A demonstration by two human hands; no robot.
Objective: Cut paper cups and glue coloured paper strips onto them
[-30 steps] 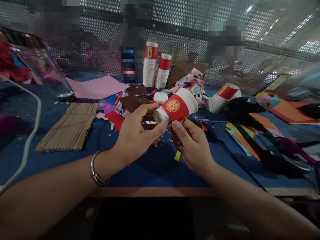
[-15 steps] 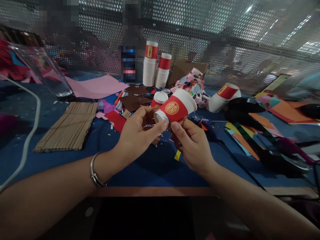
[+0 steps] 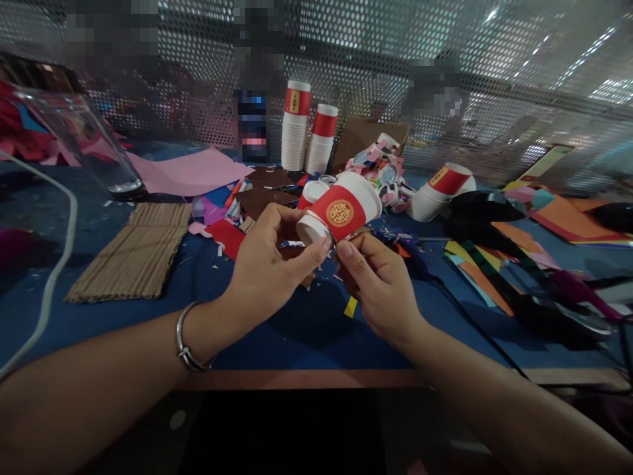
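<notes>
A red and white paper cup [image 3: 341,210] with a round gold emblem lies tilted between my two hands, its mouth to the upper right. My left hand [image 3: 270,267] grips it near the base, with the thumb at the bottom rim. Against the lower side of the cup, my right hand [image 3: 378,280] is closed in a pinch; something small and thin shows at the fingertips, too small to name. Behind the held cup, partly covered by it, is another red and white cup [image 3: 312,192].
Two tall cup stacks [image 3: 295,132] stand at the back, and a tilted stack [image 3: 440,191] lies right. Corrugated cardboard [image 3: 133,254] and a clear glass container [image 3: 99,148] are left. Coloured paper strips [image 3: 479,277], black straps and a dark cable [image 3: 475,323] lie right.
The held cup has turned a little and shifted slightly left and down. Both hands keep nearly the same places and grips.
</notes>
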